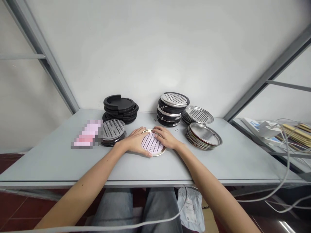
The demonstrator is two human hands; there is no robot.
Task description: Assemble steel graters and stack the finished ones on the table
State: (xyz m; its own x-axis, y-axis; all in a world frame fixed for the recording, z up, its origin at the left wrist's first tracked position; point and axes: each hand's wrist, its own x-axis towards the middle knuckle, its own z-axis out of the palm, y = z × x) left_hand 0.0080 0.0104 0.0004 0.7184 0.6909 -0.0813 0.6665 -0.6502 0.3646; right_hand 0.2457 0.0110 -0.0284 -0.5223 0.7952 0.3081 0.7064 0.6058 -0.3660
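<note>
A round perforated grater plate (153, 144), pinkish on its face, lies in a shiny metal rim at the table's middle. My left hand (136, 141) wraps its left side, the thumb along the near edge and the fingers at the far edge. At the upper right, my right hand (165, 137) grips the plate, its fingertips resting on the perforated face. Left of my hands sits a stack of grey slotted grater plates (113, 129). Shallow round metal trays (204, 134) are stacked on the right.
Black round bases (120, 106) are piled at the back left. Behind my right hand stands a stack of black bases with grater tops (173, 100); more slotted plates (198, 115) lie beside it. A small metal ring (176, 130) and a pixelated pink item (88, 134) rest on the table (150, 171).
</note>
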